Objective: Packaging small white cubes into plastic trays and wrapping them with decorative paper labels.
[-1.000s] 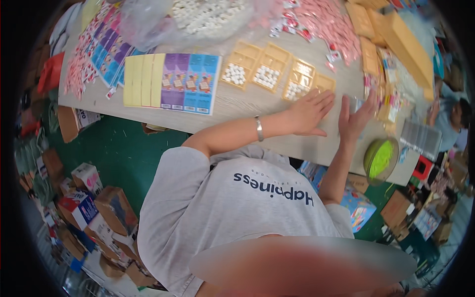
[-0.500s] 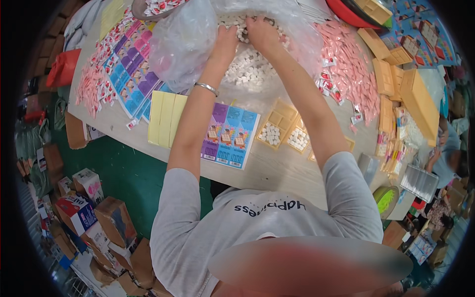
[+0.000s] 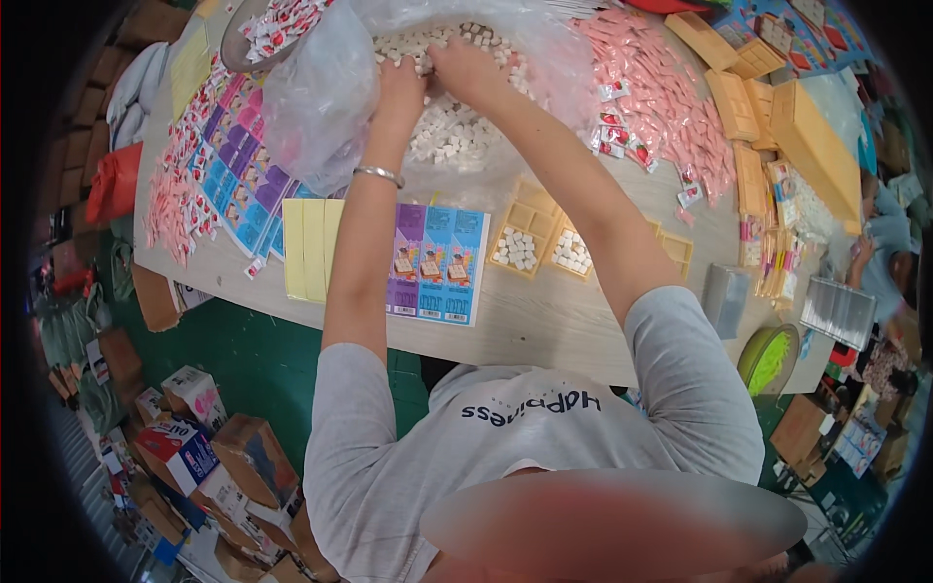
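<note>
A heap of small white cubes [image 3: 452,144] lies in a spread clear plastic bag [image 3: 313,112] at the far middle of the table. My left hand [image 3: 400,87], below a silver bracelet, reaches into the heap with curled fingers. Close beside it, my right hand [image 3: 466,72] bends down into the cubes, its fingers drawn together. Both hands' fingertips are partly hidden among the cubes. Nearer to me, a yellow compartment tray [image 3: 526,216] holds white cubes in one section. A second yellow tray [image 3: 566,231], also with cubes, is partly behind my right forearm.
Printed card sheets [image 3: 455,257] and yellow strips [image 3: 309,255] lie under and beside my left forearm. Pink sachets [image 3: 671,107] spread at the right, near stacked yellow trays [image 3: 731,102]. A metal bowl [image 3: 233,47] holds red-white packets. A co-worker [image 3: 886,233] is at far right.
The whole view has shifted a little, so the table sits further left and up. My hands stay in the cubes; my fingers have moved among them.
</note>
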A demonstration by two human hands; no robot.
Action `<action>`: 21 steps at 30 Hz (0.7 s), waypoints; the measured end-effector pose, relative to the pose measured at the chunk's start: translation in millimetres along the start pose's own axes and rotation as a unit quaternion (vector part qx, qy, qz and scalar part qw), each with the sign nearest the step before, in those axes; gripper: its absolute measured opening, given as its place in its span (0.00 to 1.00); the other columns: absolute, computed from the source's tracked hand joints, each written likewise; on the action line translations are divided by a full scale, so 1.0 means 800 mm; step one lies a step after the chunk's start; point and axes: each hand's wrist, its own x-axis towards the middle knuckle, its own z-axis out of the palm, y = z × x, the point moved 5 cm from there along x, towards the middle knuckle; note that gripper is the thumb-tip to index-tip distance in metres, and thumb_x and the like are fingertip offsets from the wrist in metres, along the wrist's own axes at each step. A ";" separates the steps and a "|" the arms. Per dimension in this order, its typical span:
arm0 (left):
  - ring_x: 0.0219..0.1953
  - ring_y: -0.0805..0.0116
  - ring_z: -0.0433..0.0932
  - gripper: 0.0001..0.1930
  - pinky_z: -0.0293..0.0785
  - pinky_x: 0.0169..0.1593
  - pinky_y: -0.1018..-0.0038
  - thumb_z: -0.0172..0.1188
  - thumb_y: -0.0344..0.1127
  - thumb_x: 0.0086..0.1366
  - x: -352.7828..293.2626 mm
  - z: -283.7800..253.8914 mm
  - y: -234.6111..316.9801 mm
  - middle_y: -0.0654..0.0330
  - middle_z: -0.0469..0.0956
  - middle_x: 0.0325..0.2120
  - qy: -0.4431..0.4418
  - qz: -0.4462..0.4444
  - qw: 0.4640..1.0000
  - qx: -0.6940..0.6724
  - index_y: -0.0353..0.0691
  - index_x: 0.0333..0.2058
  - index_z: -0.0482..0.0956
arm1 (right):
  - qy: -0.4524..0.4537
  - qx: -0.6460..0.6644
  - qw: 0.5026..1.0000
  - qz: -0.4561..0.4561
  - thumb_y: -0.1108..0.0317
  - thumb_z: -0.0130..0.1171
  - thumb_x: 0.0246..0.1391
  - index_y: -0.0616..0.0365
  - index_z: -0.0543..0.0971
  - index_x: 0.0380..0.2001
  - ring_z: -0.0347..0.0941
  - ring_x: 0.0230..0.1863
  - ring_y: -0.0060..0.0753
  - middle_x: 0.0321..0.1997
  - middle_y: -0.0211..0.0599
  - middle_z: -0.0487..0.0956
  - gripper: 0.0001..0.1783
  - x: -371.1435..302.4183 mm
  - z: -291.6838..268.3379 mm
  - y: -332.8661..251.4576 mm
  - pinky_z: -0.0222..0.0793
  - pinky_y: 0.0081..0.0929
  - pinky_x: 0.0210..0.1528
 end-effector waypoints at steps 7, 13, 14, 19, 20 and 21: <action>0.38 0.47 0.80 0.08 0.75 0.43 0.55 0.52 0.29 0.66 0.057 -0.020 0.056 0.45 0.79 0.33 0.059 0.053 0.976 -0.201 0.38 0.38 0.81 | 0.086 0.103 0.991 0.002 0.63 0.54 0.62 0.51 0.84 0.39 0.82 0.37 0.37 0.30 0.40 0.81 0.10 0.002 -0.036 0.108 0.76 0.39 0.39; 0.23 0.81 0.68 0.07 0.63 0.25 0.83 0.52 0.34 0.70 -0.031 -0.080 0.078 0.70 0.72 0.26 -0.169 -0.178 0.755 -0.607 0.39 0.39 0.77 | -0.081 0.576 0.805 0.114 0.57 0.59 0.64 0.59 0.83 0.40 0.64 0.22 0.15 0.29 0.23 0.77 0.15 -0.185 -0.212 0.062 0.62 0.18 0.25; 0.23 0.87 0.66 0.07 0.59 0.24 0.88 0.53 0.36 0.70 -0.049 -0.086 0.127 0.72 0.70 0.26 -0.212 -0.135 0.724 -0.643 0.40 0.39 0.77 | -0.080 0.567 0.809 0.130 0.57 0.58 0.65 0.57 0.83 0.40 0.62 0.22 0.13 0.28 0.22 0.76 0.14 -0.242 -0.251 0.075 0.60 0.16 0.24; 0.30 0.79 0.72 0.12 0.71 0.33 0.79 0.60 0.42 0.69 -0.220 -0.051 0.377 0.68 0.77 0.31 -0.427 0.050 0.718 -0.548 0.41 0.44 0.79 | -0.047 0.337 0.916 0.213 0.62 0.58 0.64 0.58 0.82 0.39 0.72 0.28 0.24 0.26 0.29 0.77 0.11 -0.513 -0.243 0.178 0.68 0.25 0.33; 0.33 0.75 0.75 0.12 0.74 0.38 0.76 0.58 0.40 0.69 -0.251 -0.044 0.415 0.65 0.79 0.35 -0.457 0.090 0.735 -0.493 0.40 0.45 0.79 | -0.030 0.325 0.922 0.209 0.62 0.59 0.63 0.59 0.81 0.38 0.73 0.28 0.32 0.26 0.32 0.78 0.11 -0.551 -0.226 0.186 0.70 0.33 0.33; 0.33 0.69 0.77 0.12 0.74 0.39 0.72 0.60 0.40 0.68 -0.279 -0.027 0.440 0.60 0.79 0.34 -0.414 0.121 0.755 -0.495 0.39 0.44 0.79 | -0.032 0.329 0.921 0.206 0.62 0.59 0.63 0.59 0.81 0.38 0.73 0.28 0.32 0.26 0.32 0.78 0.11 -0.573 -0.210 0.188 0.70 0.33 0.33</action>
